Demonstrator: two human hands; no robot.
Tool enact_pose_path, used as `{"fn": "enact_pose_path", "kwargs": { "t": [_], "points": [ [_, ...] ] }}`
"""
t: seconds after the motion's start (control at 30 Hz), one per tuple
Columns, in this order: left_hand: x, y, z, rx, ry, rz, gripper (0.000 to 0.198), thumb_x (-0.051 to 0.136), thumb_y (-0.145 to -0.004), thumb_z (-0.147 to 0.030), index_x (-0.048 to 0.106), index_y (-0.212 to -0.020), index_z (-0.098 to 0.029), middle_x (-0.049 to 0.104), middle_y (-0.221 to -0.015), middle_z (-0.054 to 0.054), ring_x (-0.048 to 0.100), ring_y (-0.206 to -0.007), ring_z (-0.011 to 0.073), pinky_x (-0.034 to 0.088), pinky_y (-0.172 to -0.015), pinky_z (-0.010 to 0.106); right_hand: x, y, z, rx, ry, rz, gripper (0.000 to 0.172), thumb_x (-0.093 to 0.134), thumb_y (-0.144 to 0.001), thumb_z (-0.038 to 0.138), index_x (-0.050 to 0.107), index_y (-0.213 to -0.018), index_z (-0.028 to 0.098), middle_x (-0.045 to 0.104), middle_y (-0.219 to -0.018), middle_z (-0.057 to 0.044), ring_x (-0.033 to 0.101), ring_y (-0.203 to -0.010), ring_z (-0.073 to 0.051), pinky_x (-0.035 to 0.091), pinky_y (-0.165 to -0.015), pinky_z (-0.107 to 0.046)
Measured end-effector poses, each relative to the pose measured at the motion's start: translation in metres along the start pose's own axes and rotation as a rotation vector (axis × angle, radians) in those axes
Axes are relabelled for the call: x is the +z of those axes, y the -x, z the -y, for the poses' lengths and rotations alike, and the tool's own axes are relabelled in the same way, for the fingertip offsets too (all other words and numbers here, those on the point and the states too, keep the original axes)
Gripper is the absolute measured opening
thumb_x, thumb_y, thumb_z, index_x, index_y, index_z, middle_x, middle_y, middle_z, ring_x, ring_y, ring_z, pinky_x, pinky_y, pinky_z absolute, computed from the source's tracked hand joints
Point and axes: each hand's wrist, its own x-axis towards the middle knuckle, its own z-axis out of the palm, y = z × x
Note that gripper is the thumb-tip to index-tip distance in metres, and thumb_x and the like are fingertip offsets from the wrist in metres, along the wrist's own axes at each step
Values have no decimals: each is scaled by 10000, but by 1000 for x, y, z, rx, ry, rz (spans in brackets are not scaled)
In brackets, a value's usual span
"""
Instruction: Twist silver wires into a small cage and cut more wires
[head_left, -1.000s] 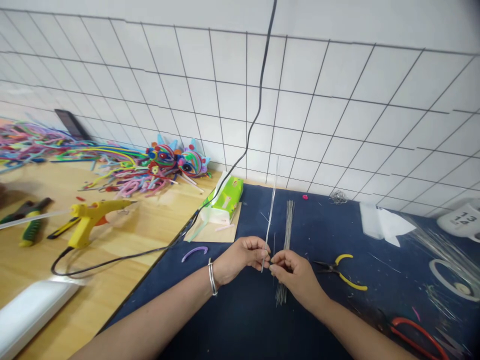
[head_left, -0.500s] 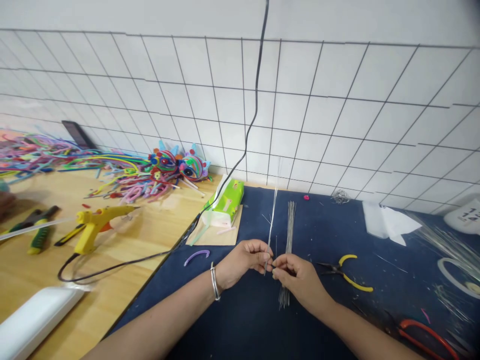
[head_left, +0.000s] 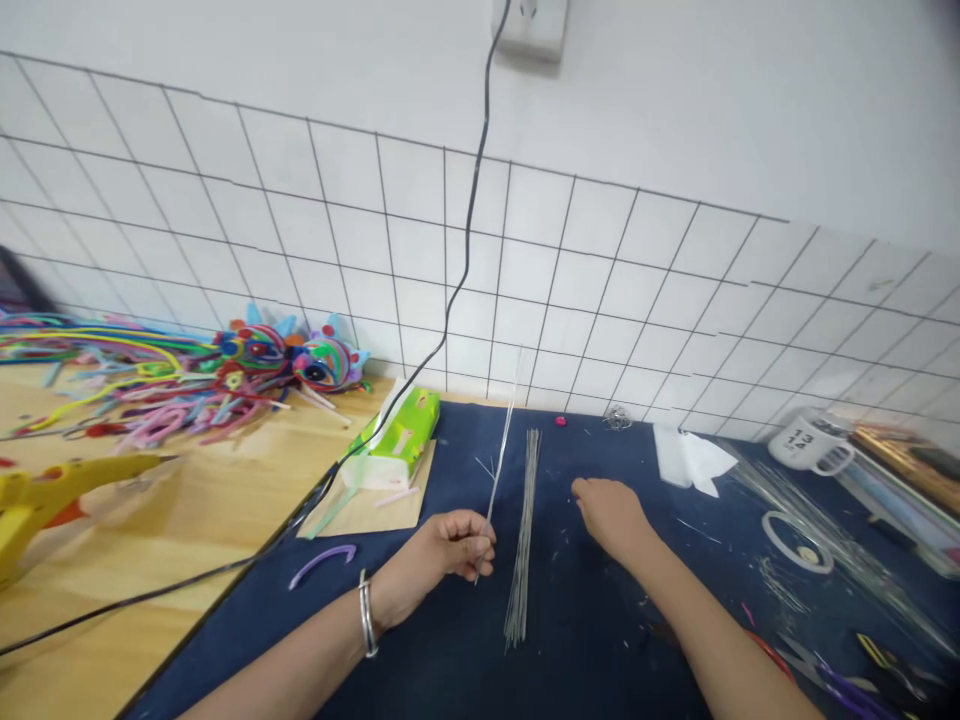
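Note:
My left hand (head_left: 461,545), with silver bangles at the wrist, pinches a few thin metal wires (head_left: 501,460) that stand up and lean slightly right. Just right of it a bundle of grey wires (head_left: 526,530) lies lengthwise on the dark blue mat (head_left: 450,660). My right hand (head_left: 613,515) is apart from the left, low over the mat beyond the bundle. Its fingers are curled and point left; whatever they hold, if anything, is hidden behind the hand. Short wire pieces (head_left: 487,466) lie behind the left hand.
At left are a yellow glue gun (head_left: 45,495), colourful pipe cleaners (head_left: 150,380) and a green tissue pack (head_left: 401,435). A black cable (head_left: 471,220) crosses the view. On the right lie a tape ring (head_left: 796,542), purple-handled scissors (head_left: 847,690), long wires (head_left: 847,550) and a mug (head_left: 810,443).
My hands, close together before, are now apart: the right has moved away to the right, while the left still holds the wires. The yellow-handled pliers no longer show. The view has turned right.

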Motion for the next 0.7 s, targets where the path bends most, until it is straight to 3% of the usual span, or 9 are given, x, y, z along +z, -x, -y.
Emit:
{"fn": "enact_pose_path", "kwargs": {
  "t": [0.23,0.53,0.7],
  "points": [
    [-1,-1,4,10,-16,11,220,600,-738,-320,557,-834,-127,588,-741,30,587,-674,140,421,-584,233,18,-3,-9,32,74,50,160,460,-792,126,571,-895,177,638,-851,-83,597,-807,-204,382,-662,-271],
    [0,-2,6,24,-31,22,227,603,-733,-329,557,-817,-124,588,-726,30,589,-659,140,420,-575,232,13,-1,-10,16,102,69,197,431,-788,87,589,-878,165,633,-854,-95,592,-833,-208,382,-687,-285],
    [-1,-2,5,18,-24,24,233,616,-720,-334,555,-810,-127,592,-719,27,594,-654,141,421,-572,231,-4,4,-13,8,107,90,158,455,-813,184,610,-833,163,628,-850,-97,590,-828,-212,383,-669,-280]
  ]
}}
